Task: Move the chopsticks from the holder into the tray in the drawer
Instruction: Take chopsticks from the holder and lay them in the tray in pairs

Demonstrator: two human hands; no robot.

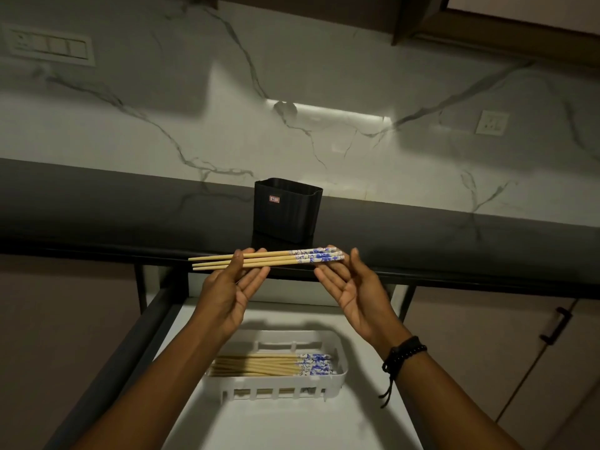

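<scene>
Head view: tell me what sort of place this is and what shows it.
Most likely a home kitchen: a dark countertop against a marble-look backsplash with a wall socket, a black holder standing on it, and an open drawer below holding a white tray of chopsticks.

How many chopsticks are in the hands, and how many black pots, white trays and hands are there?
Held chopsticks: 3
Black holder: 1
White tray: 1
Hands: 2, left hand and right hand
Total: 7
The piled chopsticks in the tray are too jumbled to count.
</scene>
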